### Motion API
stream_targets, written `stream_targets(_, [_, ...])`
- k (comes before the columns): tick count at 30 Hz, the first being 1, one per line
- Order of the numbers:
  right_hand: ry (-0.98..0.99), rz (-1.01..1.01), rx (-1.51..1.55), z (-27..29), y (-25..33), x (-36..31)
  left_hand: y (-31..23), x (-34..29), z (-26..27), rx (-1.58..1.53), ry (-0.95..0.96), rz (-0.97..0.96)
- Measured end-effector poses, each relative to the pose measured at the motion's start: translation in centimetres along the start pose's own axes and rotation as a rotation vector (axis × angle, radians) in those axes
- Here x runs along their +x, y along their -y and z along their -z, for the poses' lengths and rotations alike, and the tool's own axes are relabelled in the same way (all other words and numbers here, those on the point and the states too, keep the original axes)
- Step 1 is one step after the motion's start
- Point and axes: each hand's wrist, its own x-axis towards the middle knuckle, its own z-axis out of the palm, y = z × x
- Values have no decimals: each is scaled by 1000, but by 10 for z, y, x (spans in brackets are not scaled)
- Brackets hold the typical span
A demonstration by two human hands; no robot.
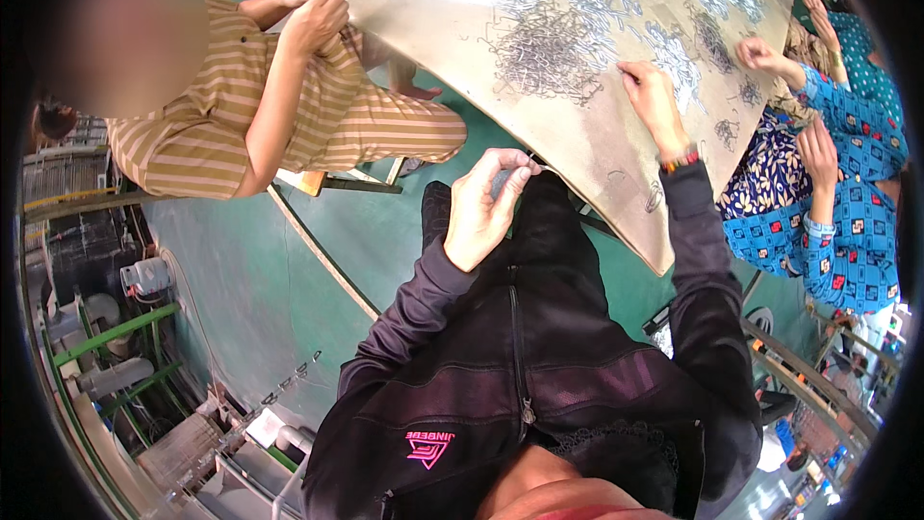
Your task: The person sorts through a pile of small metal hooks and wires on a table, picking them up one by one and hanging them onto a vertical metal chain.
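My left hand (pixel 486 207) is above my lap, just off the table's near edge. Its thumb and forefinger are pressed together on a small thin piece that shows only as a sliver at the fingertips. My right hand (pixel 656 108) reaches over the table (pixel 602 159), its fingers curled at the border of the loose silvery pieces (pixel 674 63). Whatever its fingertips pinch is too small to make out. Left of that hand lies a tangled heap of dark, thin wire-like hooks (pixel 553 53). A colourful band circles my right wrist.
A person in a striped outfit (pixel 289 106) sits at the left, hands together by the table. At the right, people in patterned clothes (pixel 828 202) have hands at the table's edge. Small dark heaps (pixel 727 133) lie at the table's right side. Green-framed machinery (pixel 115 337) stands lower left.
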Motion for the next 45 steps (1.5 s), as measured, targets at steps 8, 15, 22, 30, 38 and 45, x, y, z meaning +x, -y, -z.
stream_targets(8, [106, -443, 1189, 23, 157, -58, 8, 4, -4, 188, 56, -96])
stream_targets(15, [-33, -385, 1277, 10, 164, -75, 13, 4, -4, 263, 54, -103])
stream_targets(22, [-132, -412, 1378, 0, 164, -81, 27, 3, 3, 58, 36, 60])
stream_targets(30, [-42, -456, 1379, 0, 166, -85, 112, 110, 10, 740, -42, -102])
stream_targets(38, [-54, -473, 1345, 8, 166, -81, 88, 143, 7, 1095, 156, -205])
stream_targets(45, [-32, -432, 1364, 5, 180, -78, 90, 159, 23, 1150, 387, -45])
